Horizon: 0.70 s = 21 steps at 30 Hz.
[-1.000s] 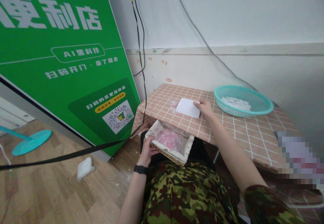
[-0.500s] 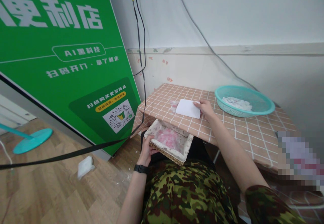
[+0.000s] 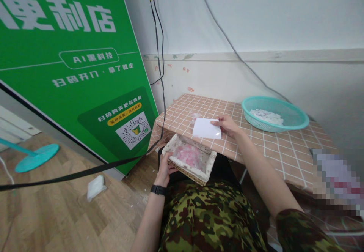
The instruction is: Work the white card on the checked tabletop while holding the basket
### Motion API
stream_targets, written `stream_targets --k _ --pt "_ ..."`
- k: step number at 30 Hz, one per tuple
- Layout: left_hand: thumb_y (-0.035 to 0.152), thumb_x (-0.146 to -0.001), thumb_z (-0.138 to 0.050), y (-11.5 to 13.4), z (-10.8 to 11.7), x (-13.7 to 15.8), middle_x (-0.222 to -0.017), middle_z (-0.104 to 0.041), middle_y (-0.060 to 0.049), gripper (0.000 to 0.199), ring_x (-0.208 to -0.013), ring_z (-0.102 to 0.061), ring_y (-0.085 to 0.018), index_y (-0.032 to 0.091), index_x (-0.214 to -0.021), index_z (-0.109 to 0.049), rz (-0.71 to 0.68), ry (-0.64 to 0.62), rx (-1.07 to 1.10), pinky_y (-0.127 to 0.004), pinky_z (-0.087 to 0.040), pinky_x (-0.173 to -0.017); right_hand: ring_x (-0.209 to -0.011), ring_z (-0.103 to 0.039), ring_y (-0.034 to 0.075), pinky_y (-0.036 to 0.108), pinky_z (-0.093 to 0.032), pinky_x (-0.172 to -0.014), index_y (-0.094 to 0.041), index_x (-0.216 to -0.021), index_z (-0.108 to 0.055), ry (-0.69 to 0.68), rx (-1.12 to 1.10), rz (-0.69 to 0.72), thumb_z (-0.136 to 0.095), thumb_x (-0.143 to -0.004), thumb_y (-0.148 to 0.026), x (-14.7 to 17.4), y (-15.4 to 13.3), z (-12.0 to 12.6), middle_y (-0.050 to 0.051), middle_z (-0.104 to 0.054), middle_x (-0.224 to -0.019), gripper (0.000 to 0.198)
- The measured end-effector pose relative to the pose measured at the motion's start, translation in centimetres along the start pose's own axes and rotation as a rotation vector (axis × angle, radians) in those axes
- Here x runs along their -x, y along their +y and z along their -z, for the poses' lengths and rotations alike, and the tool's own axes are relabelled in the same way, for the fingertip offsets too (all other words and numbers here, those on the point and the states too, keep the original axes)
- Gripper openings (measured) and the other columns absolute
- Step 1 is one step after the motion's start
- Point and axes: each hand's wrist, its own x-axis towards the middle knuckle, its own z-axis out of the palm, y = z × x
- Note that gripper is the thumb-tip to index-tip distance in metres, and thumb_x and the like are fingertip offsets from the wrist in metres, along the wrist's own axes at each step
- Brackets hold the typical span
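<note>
My left hand [image 3: 165, 169] grips the left side of a cloth-lined wicker basket [image 3: 196, 178], which is tilted below the table's front edge. Pink and whitish bits [image 3: 187, 156] lie inside it. Pinched at its right side by my right hand [image 3: 226, 125] is a white card [image 3: 206, 129], or a stiff sheet of paper, low over the table near the edge. Behind the card, a small patch of pinkish-white bits [image 3: 195, 116] shows on the checked tablecloth [image 3: 224, 109], partly covered by the card.
A turquoise plastic basket [image 3: 274, 126] holding white paper-like pieces stands at the table's back right. To the left rises a green sign panel [image 3: 71, 70]. A black strap [image 3: 113, 165] crosses in front of it. A white packet [image 3: 96, 188] lies on the floor.
My right hand has drawn the white card toward me and slightly left, nearer the table's front edge. The wicker basket in my left hand has hardly moved.
</note>
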Motion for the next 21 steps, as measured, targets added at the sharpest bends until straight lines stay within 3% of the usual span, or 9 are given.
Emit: stream_targets --k 2,4,9,11,21 --pt "0.039 -0.089 -0.068 0.1 -0.1 0.1 -0.088 -0.069 -0.005 0.042 -0.064 -0.072 -0.022 0.022 -0.126 -0.057 0.0 0.008 -0.003 -0.037 -0.065 -0.059 -0.059 -0.062 0.016 0.027 -0.047 -0.049 -0.02 -0.075 -0.063 -0.083 -0.032 0.008 -0.102 -0.049 -0.05 0.2 0.0 -0.4 0.004 -0.07 -0.071 0.056" --pt "0.04 -0.089 -0.069 0.2 -0.1 0.2 -0.088 -0.069 -0.005 0.044 -0.064 -0.072 -0.022 0.022 -0.127 -0.057 0.001 0.014 -0.001 -0.036 -0.064 -0.059 -0.062 -0.064 0.018 0.028 -0.05 -0.052 -0.02 -0.075 -0.064 -0.072 -0.071 0.025 -0.102 -0.048 -0.054 0.2 0.0 -0.5 0.006 -0.072 -0.074 0.058" --pt "0.04 -0.09 -0.069 0.1 -0.1 0.3 -0.095 -0.073 -0.007 0.046 -0.067 -0.073 -0.022 0.023 -0.132 -0.056 -0.007 0.013 0.01 -0.034 -0.064 -0.059 -0.057 -0.058 0.016 0.027 -0.046 -0.048 -0.019 -0.077 -0.069 0.226 -0.063 0.158 -0.096 -0.049 -0.071 -1.0 0.4 0.0 0.002 -0.067 -0.066 0.065" --pt "0.04 -0.091 -0.068 0.0 -0.1 0.2 -0.097 -0.073 -0.007 0.045 -0.066 -0.073 -0.021 0.023 -0.132 -0.057 -0.009 0.019 0.008 -0.033 -0.064 -0.058 -0.057 -0.058 0.016 0.028 -0.047 -0.049 -0.018 -0.084 -0.074 0.269 -0.036 0.206 -0.093 -0.052 -0.075 -1.4 0.7 0.1 0.002 -0.067 -0.066 0.069" --pt "0.042 -0.092 -0.069 0.2 0.1 0.3 -0.096 -0.075 -0.008 0.046 -0.069 -0.074 -0.022 0.022 -0.132 -0.058 0.0 -0.003 0.001 -0.034 -0.065 -0.062 -0.057 -0.056 0.015 0.027 -0.043 -0.05 -0.014 -0.091 -0.079 0.184 0.093 0.254 -0.088 -0.063 -0.075 -1.1 0.8 -0.9 0.004 -0.07 -0.069 0.068"
